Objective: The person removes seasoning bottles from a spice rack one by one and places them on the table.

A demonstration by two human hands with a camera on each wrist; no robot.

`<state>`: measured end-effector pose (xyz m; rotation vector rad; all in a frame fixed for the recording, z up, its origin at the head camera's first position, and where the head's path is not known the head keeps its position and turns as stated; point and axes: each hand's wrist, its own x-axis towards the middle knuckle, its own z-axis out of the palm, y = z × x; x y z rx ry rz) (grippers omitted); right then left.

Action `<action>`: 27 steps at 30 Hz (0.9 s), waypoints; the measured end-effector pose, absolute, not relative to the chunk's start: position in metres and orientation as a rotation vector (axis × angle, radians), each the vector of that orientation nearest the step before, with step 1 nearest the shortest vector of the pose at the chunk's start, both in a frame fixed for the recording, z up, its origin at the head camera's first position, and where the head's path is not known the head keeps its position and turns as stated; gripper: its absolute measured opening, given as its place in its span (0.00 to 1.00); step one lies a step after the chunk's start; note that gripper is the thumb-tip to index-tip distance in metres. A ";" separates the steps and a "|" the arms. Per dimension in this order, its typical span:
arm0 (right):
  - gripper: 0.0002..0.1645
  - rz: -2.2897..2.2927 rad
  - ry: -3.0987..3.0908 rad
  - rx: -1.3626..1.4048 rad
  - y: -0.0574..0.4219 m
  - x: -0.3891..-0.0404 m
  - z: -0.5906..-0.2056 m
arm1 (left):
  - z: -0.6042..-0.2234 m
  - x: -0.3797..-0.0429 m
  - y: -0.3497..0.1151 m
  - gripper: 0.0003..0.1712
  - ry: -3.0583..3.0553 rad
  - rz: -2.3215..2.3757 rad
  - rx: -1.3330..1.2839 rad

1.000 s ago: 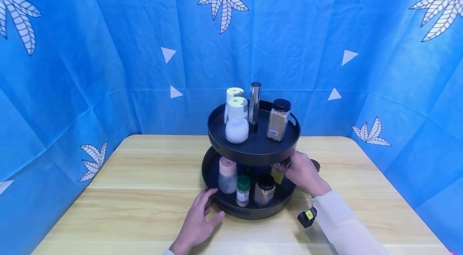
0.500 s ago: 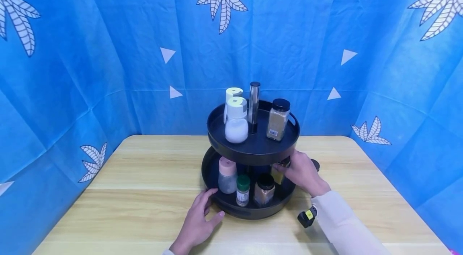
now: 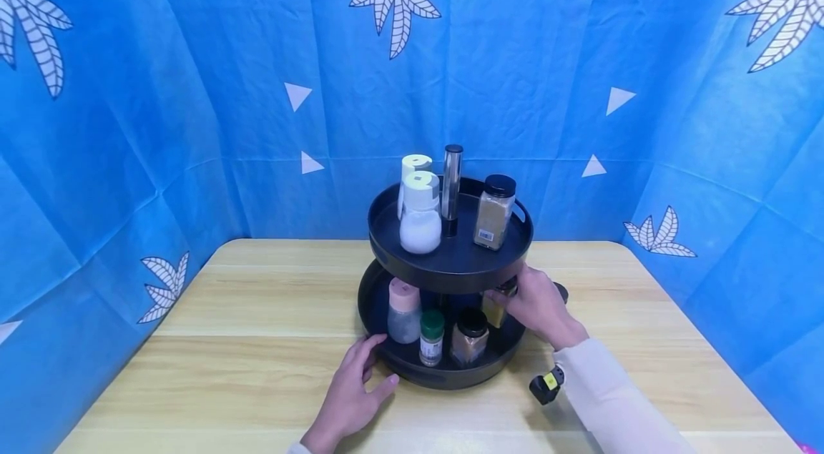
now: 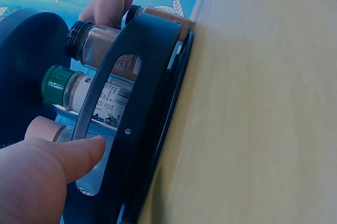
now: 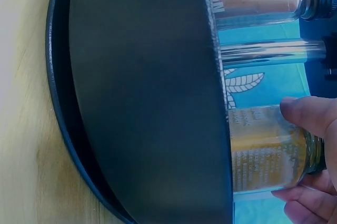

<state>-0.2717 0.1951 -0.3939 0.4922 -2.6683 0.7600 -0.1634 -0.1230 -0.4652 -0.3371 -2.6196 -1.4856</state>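
A black two-tier turntable rack (image 3: 444, 380) stands on the table. My right hand (image 3: 539, 305) reaches between its tiers from the right. Thumb and fingers pinch a clear spice jar (image 5: 266, 153) of yellow powder near its dark cap, seen close up in the right wrist view. My left hand (image 3: 350, 393) is at the lower tier's front left, fingertips at the rim; its thumb (image 4: 79, 155) lies over the slotted handle. On the lower tier are a pink-capped bottle (image 3: 404, 314), a green-capped spice bottle (image 3: 431, 339) and a black-capped brown spice jar (image 3: 470, 339).
The upper tier (image 3: 450, 264) carries two white-capped bottles (image 3: 421, 225), a black-lidded spice jar (image 3: 494, 214) and a shiny metal post (image 3: 453, 182). A wooden table (image 3: 257, 354) surrounds the rack, with a blue patterned curtain (image 3: 515, 82) behind. A black wrist device (image 3: 546, 384) hangs by the right sleeve.
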 end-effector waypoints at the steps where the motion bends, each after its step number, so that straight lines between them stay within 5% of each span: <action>1: 0.27 0.761 -2.667 0.489 0.195 -0.271 -0.394 | -0.465 -0.164 -0.123 0.37 -2.618 -1.486 -0.338; 27: 0.21 0.757 -2.643 0.457 0.195 -0.269 -0.388 | -0.467 -0.163 -0.124 0.37 -2.620 -1.487 -0.336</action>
